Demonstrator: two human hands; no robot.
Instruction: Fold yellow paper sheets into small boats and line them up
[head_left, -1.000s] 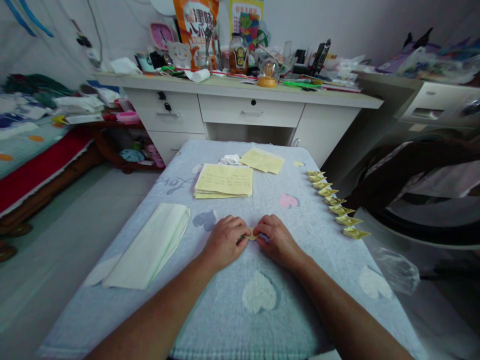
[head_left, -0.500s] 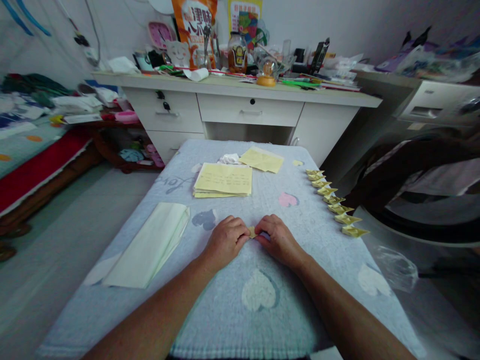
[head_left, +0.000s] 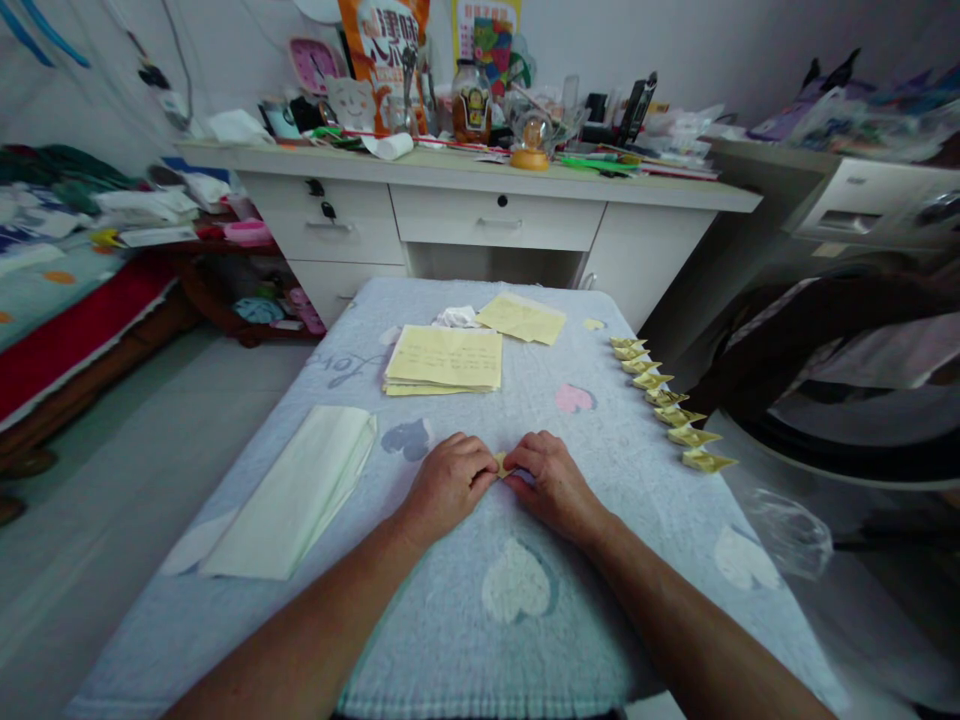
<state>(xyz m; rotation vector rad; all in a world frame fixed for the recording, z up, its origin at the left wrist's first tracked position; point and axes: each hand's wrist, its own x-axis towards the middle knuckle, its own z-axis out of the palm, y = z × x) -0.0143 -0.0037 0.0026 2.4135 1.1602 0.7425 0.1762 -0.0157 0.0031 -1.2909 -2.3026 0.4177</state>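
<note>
Between my two hands is a small folded piece of yellow paper [head_left: 502, 464], mostly covered by the fingers. My left hand [head_left: 454, 476] pinches its left end, thumb against fingertips. At the opposite end my right hand [head_left: 549, 480] pinches it the same way. Both hands are low over the cloth-covered table [head_left: 420, 640]. Beyond them lies a stack of yellow paper sheets [head_left: 444, 357] with handwriting on top. Along the table's right edge runs a row of several folded yellow paper boats [head_left: 667, 400].
Folded pale green paper or cloth [head_left: 292, 495] lies at the left. Behind the stack are loose yellow sheets [head_left: 523, 318] and a crumpled white tissue [head_left: 456, 317]. A cluttered white desk [head_left: 499, 220] stands behind the table, a washing machine [head_left: 855, 210] to the right.
The right fingers have shifted slightly left along the paper, closer to the left hand. The whole view has moved a little; both hands keep their hold.
</note>
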